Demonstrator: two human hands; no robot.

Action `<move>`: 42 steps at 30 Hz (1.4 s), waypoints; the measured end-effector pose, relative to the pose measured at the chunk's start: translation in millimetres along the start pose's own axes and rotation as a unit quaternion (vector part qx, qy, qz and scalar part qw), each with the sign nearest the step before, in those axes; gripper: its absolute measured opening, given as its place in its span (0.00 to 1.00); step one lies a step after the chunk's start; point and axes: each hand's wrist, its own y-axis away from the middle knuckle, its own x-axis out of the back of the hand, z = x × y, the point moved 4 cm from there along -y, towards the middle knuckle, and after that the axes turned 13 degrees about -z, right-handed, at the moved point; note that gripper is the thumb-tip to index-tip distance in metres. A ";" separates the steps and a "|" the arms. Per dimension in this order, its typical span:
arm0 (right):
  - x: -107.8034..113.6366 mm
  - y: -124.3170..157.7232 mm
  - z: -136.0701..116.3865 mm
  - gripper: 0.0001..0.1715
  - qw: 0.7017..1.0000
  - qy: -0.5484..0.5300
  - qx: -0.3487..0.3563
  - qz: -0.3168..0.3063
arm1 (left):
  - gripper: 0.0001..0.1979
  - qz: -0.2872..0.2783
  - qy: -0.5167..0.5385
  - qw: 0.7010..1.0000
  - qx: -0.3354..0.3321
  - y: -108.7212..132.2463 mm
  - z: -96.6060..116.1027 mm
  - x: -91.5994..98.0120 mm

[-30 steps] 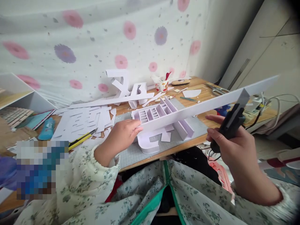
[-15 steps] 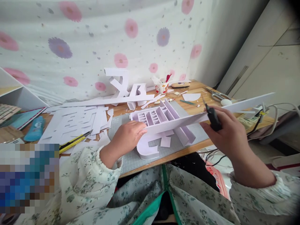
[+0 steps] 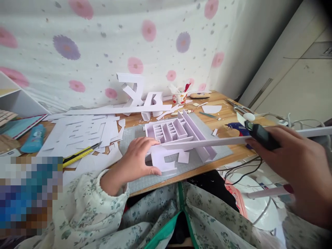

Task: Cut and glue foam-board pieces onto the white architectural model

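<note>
My right hand (image 3: 290, 155) is closed round a dark-handled cutter (image 3: 263, 136) and also touches a long white strip (image 3: 223, 141), which slants across the front of the work. My left hand (image 3: 137, 160) is at the strip's left end, thumb and fingers spread apart; whether it touches the strip is hard to tell. Between the hands lies a white compartmented piece (image 3: 171, 129) on the grey cutting mat (image 3: 140, 181). Below the strip are a white curved cut-out (image 3: 159, 160) and a small white square (image 3: 183, 157).
A yellow utility knife (image 3: 77, 156) lies left among cut white sheets (image 3: 75, 133). White built letters (image 3: 136, 90) and a paper cup (image 3: 179, 98) stand behind. At the right are scissors (image 3: 240, 108), a blue glue gun (image 3: 240, 128) and cables.
My right hand has moved right and nearer the camera with the cutter. The long strip has shifted right and lies lower. My left hand has opened, and the blue glue gun has come into view.
</note>
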 end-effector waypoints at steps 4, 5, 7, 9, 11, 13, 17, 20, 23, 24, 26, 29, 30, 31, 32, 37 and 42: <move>0.3 8.3 3.7 0.18 1.000 0.014 -0.020 -0.015 | 0.42 0.012 -0.006 1.000 0.009 5.8 6.3 -13.2; -0.9 8.7 2.2 0.18 1.000 0.012 -0.016 -0.019 | 0.39 0.015 -0.001 1.000 0.002 5.0 6.8 -14.4; -4.1 7.5 -1.9 0.18 0.999 0.006 -0.007 -0.031 | 0.29 0.014 0.017 0.999 -0.029 2.5 6.6 -14.5; -7.6 5.3 -5.7 0.17 0.999 -0.002 -0.001 -0.046 | 0.24 0.010 0.035 0.997 -0.064 0.9 4.1 -12.0; -10.7 3.2 -8.6 0.16 0.998 -0.006 0.001 -0.059 | 0.23 0.010 0.042 0.995 -0.085 1.9 -0.3 -7.9; -13.7 2.0 -11.3 0.16 0.998 -0.009 0.008 -0.063 | 0.23 0.008 0.044 0.994 -0.097 6.0 -5.5 -3.6; -20.3 1.6 -18.3 0.16 0.998 -0.013 0.031 -0.055 | 0.22 -0.020 0.086 0.990 -0.111 16.0 -14.5 6.9; -26.0 0.3 -24.5 0.17 0.997 -0.016 0.037 -0.069 | 0.19 0.003 0.130 0.990 -0.059 13.2 -18.6 21.1; -29.1 -1.4 -30.2 0.17 0.995 -0.009 0.036 -0.089 | 0.16 0.022 0.125 0.991 -0.029 -3.7 -11.0 32.3; -29.8 -1.7 -31.5 0.17 0.995 -0.005 0.037 -0.096 | 0.15 0.010 0.114 0.993 -0.036 -11.8 -5.6 33.1; -30.8 -1.7 -32.4 0.18 0.994 0.000 0.034 -0.101 | 0.12 -0.032 0.072 0.995 -0.054 -28.2 5.6 29.6; -34.0 -1.3 -30.3 0.18 0.995 0.006 0.029 -0.100 | 0.09 -0.083 0.011 0.993 -0.083 -45.1 17.5 17.6; -35.4 -1.5 -29.4 0.17 0.995 0.006 0.028 -0.101 | 0.09 -0.090 -0.003 0.992 -0.087 -48.1 19.3 13.2; -36.3 -1.9 -28.9 0.16 0.995 0.006 0.028 -0.100 | 0.09 -0.092 -0.016 0.992 -0.087 -49.8 20.0 9.3; -36.7 -2.5 -29.0 0.15 0.994 0.004 0.029 -0.101 | 0.10 -0.090 -0.029 0.992 -0.083 -50.5 19.8 5.8; -12.9 4.2 -45.1 0.17 0.991 -0.134 0.004 -0.006 | 0.13 -0.076 -0.073 0.991 -0.084 -47.3 18.1 -3.1; 0.2 41.9 -81.8 0.25 0.806 -0.580 -0.045 -0.111 | 0.14 -0.057 -0.066 0.993 -0.084 -43.4 15.3 0.5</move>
